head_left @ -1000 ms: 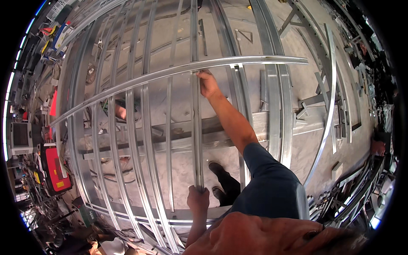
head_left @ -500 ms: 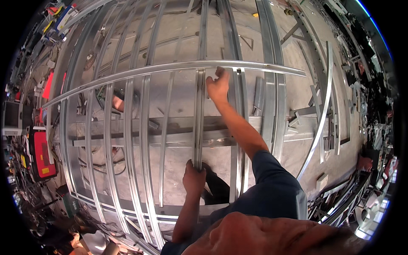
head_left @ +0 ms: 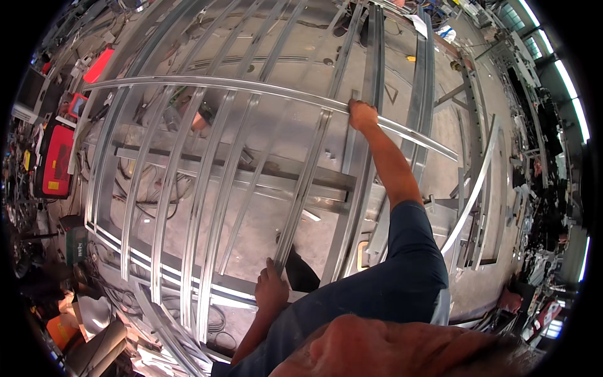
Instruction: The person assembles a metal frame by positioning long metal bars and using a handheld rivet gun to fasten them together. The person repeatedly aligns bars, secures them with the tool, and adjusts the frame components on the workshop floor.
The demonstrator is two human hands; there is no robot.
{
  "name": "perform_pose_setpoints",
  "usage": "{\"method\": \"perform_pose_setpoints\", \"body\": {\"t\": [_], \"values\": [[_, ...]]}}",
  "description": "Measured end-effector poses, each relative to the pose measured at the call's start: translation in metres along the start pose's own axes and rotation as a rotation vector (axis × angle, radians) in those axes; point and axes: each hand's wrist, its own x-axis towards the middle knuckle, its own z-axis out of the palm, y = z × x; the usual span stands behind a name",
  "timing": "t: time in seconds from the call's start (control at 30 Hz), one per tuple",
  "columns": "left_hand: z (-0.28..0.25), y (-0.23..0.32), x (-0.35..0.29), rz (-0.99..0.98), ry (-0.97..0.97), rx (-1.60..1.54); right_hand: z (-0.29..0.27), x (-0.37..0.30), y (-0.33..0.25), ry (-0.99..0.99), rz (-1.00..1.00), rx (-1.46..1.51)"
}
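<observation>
A long, thin metal channel lies crosswise over several parallel metal bars. My right hand is closed around this crosswise channel, right of its middle, arm stretched forward. Close to my body, my left hand is at the lower end of a lengthwise metal bar. Its fingers rest along the bar's side and seem to grip it, though the fingertips are partly hidden. That bar runs away from me and passes under the crosswise channel, left of my right hand. Neighbouring metal bars lie to the left.
A wider beam runs beneath the bars. On the right, a curved metal strip leans beside other frame parts. A red case stands at the left. Cables lie on the floor. Dark shoes show at the far end.
My view has turned, so the frame appears tilted. My right hand has gone from just below the crosswise channel to gripping it, farther right. My left hand remains at the bar's near end.
</observation>
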Motion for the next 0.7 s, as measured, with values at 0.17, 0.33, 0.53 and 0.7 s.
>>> {"method": "perform_pose_setpoints", "body": {"t": [0.17, 0.33, 0.53, 0.7], "values": [[0.009, -0.008, -0.005, -0.055, -0.124, -0.056, -0.065, -0.085, -0.028, -0.119, -0.087, 0.031], [0.024, 0.004, -0.005, 0.063, -0.138, -0.078, -0.114, -0.192, -0.066, -0.186, -0.169, 0.094], [0.053, 0.018, 0.012, 0.203, 0.018, -0.119, -0.113, -0.252, -0.105, -0.204, -0.229, 0.107], [0.062, 0.048, 0.040, 0.238, -0.013, -0.136, -0.108, -0.270, -0.115, -0.184, -0.213, 0.077]]}}
